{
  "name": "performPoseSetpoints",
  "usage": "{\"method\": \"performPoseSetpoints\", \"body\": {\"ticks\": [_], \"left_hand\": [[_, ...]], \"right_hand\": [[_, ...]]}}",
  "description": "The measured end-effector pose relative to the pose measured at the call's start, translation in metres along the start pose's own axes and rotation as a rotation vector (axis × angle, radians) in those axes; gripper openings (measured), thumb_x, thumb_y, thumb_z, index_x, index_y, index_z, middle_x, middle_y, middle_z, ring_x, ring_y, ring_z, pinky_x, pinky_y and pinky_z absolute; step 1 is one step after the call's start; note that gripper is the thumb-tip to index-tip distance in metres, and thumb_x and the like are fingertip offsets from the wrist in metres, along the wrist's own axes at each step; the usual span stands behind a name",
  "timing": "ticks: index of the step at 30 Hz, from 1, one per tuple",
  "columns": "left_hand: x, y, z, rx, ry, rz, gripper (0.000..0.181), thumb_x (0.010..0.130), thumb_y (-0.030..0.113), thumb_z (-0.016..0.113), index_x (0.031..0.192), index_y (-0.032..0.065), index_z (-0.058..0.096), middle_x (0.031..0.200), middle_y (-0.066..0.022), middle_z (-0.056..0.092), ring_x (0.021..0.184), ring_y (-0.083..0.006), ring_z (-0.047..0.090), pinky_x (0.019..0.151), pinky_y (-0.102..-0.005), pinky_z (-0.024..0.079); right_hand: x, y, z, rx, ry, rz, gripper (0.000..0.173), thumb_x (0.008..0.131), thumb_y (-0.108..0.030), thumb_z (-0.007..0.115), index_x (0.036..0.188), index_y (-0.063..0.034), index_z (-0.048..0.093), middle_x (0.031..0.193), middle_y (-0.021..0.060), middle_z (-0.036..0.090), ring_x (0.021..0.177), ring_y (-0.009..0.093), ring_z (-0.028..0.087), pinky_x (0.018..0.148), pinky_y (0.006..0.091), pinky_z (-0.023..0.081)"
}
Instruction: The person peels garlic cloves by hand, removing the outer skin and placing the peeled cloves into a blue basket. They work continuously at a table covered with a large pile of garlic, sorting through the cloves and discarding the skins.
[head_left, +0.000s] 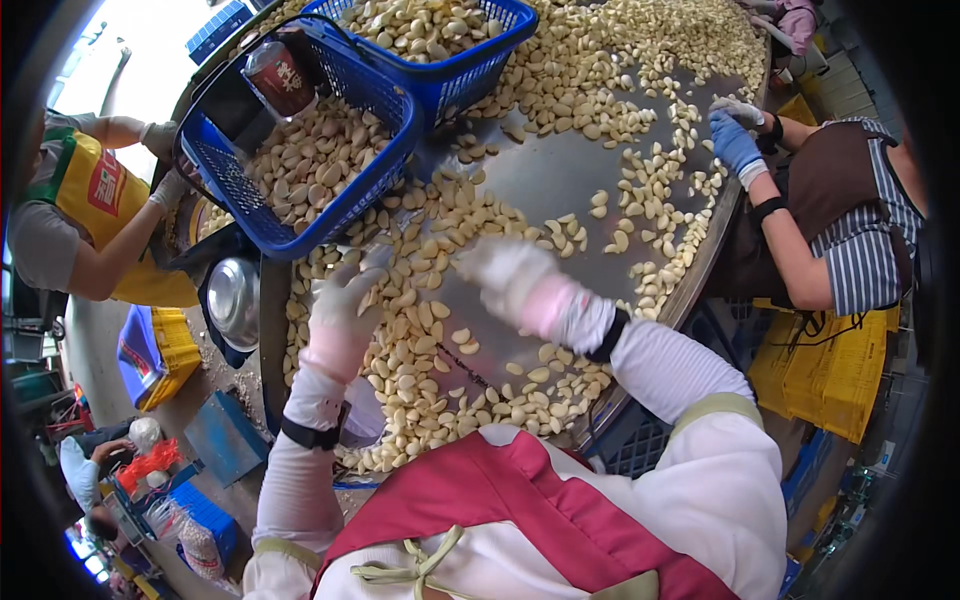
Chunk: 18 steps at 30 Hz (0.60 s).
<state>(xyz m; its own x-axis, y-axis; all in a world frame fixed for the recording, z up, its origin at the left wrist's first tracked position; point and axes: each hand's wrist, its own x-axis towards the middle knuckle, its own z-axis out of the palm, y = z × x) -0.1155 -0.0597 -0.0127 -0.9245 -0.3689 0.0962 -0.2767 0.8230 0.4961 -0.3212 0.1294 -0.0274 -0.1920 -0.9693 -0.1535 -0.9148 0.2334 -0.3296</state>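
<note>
Peeled garlic cloves (405, 337) lie in a loose band across the metal tabletop (570, 169) before me. My left hand (346, 311), in a whitish glove, reaches over the cloves below the near blue basket, fingers spread; whether a clove sits between them is unclear. My right hand (514, 281), gloved and blurred by motion, is over the middle of the table, its fingertips at the edge of the clove band. The blur hides whether it holds anything. The near blue plastic basket (352, 202) contains more cloves and a bottle with a dark red label (279, 79).
A second blue basket (465, 71) of cloves stands behind. At right, a co-worker's gloved hands (735, 139) are at the rim; at left, another person's hand (169, 187) is beside the near basket. A metal bowl (234, 300) and yellow crates (825, 367) flank the table.
</note>
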Motion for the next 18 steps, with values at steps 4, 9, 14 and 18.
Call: {"method": "performPoseSetpoints", "body": {"ticks": [4,9,14,18], "left_hand": [[-0.036,0.009,0.012,-0.043,-0.160,-0.206,0.024,0.077,0.016,0.070,0.101,0.0109,0.070,0.094,-0.0132,0.065,0.089,-0.0352,0.063,0.077,-0.0443,0.052],[-0.044,0.019,0.050,0.199,-0.158,-0.240,0.022,0.079,0.025,0.069,0.097,0.0109,0.069,0.090,-0.0137,0.065,0.086,-0.0360,0.064,0.075,-0.0465,0.052],[-0.045,0.019,0.047,0.139,-0.149,-0.315,0.022,0.077,0.020,0.068,0.096,0.0072,0.068,0.089,-0.0180,0.065,0.087,-0.0376,0.064,0.076,-0.0468,0.052],[-0.068,-0.002,0.065,-0.677,-0.053,-0.415,0.035,0.074,0.022,0.074,0.103,0.0055,0.063,0.092,-0.0168,0.065,0.088,-0.0351,0.065,0.077,-0.0412,0.053]], "right_hand": [[-0.033,-0.040,0.044,-0.138,-0.074,-0.407,0.015,0.078,-0.013,0.061,0.091,-0.0095,0.065,0.093,0.0064,0.064,0.087,0.024,0.066,0.074,0.0367,0.055],[-0.027,-0.042,0.048,-0.072,-0.022,-0.284,0.010,0.080,-0.013,0.063,0.089,-0.0095,0.062,0.086,0.0072,0.063,0.084,0.028,0.068,0.070,0.0404,0.056],[-0.019,-0.046,0.051,0.005,-0.033,-0.183,0.018,0.079,-0.017,0.066,0.092,-0.0076,0.058,0.083,0.0102,0.064,0.076,0.030,0.068,0.062,0.0437,0.055],[0.000,-0.127,0.001,0.682,0.123,-0.218,0.036,0.079,-0.022,0.068,0.108,-0.0031,0.060,0.095,0.0191,0.066,0.088,0.039,0.066,0.078,0.0454,0.054]]}}
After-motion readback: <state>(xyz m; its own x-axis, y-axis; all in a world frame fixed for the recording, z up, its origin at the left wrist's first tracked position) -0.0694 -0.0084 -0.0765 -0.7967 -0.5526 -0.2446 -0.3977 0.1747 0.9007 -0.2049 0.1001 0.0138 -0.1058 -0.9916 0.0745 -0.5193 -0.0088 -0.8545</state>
